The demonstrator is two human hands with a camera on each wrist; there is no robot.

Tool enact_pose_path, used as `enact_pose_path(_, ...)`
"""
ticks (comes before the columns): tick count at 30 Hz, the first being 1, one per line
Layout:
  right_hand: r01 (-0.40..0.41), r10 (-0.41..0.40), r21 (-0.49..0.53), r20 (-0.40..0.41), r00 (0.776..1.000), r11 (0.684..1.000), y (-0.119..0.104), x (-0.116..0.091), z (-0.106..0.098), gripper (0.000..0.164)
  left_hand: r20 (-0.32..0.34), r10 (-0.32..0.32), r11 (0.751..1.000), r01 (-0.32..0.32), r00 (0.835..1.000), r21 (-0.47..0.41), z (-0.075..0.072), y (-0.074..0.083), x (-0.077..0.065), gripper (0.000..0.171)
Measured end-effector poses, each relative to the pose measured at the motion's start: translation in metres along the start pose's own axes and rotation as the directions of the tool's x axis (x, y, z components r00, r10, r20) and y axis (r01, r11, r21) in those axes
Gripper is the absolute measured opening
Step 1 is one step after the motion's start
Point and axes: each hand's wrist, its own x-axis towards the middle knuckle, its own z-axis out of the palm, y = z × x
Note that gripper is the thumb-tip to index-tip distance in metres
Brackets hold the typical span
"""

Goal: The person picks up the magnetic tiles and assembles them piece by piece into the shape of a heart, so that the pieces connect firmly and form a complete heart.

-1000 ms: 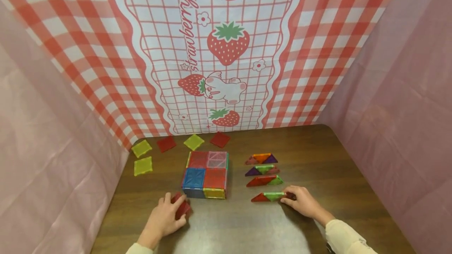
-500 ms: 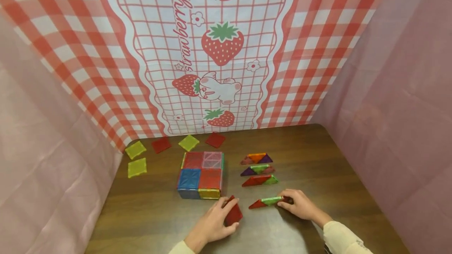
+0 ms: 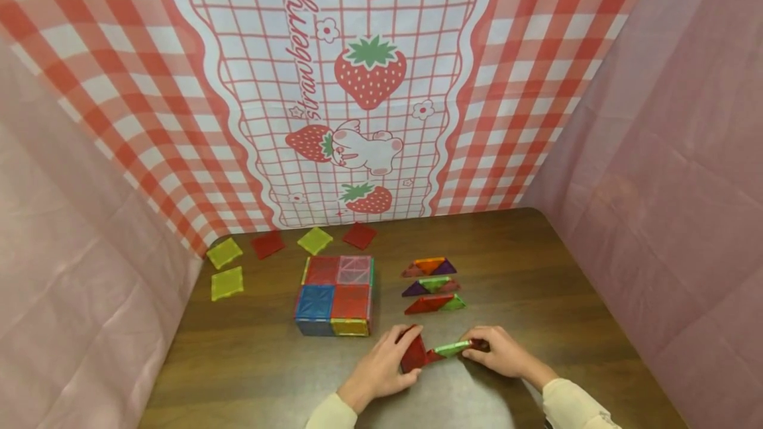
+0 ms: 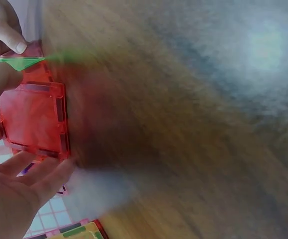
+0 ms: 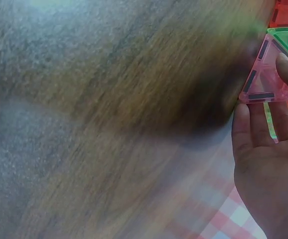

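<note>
My left hand (image 3: 381, 364) grips a translucent red square magnetic tile (image 3: 414, 351) by its edges, tilted up off the table; the left wrist view shows the tile's (image 4: 32, 119) face framed by fingers and thumb. At the tile's right edge is a strip of joined triangular tiles (image 3: 451, 349), with red, green and pink pieces. My right hand (image 3: 495, 349) pinches the strip's right end, where the pink triangle (image 5: 265, 79) shows in the right wrist view. The red tile and the strip's red end meet or overlap in the head view.
Left of the hands sits a flat box of coloured square tiles (image 3: 352, 301). Three similar triangle strips stand behind the hands, the nearest a red and green strip (image 3: 426, 304). Several loose squares, such as a yellow tile (image 3: 227, 283), lie along the wooden table's back left.
My left hand has carried the red square from beside the box rightward to the strip's left end. My right hand has kept its pinch and shifted the strip slightly nearer and turned it.
</note>
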Motion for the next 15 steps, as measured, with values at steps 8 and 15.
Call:
enact_pose_path(8, -0.007, 0.008, -0.008, 0.017, 1.000, 1.000, -0.0082, 0.0013, 0.0001, 0.013, 0.025, 0.030, 0.999, -0.029, 0.999, -0.039, 0.0018, -0.0011, 0.0044, 0.079)
enact_pose_path(15, -0.003, 0.002, 0.007, 0.049, 0.999, 1.000, -0.0089, 0.0008, 0.0003, 0.009, 0.007, 0.010, 0.996, -0.010, 1.000, -0.085, 0.0006, -0.0037, 0.0078, 0.079)
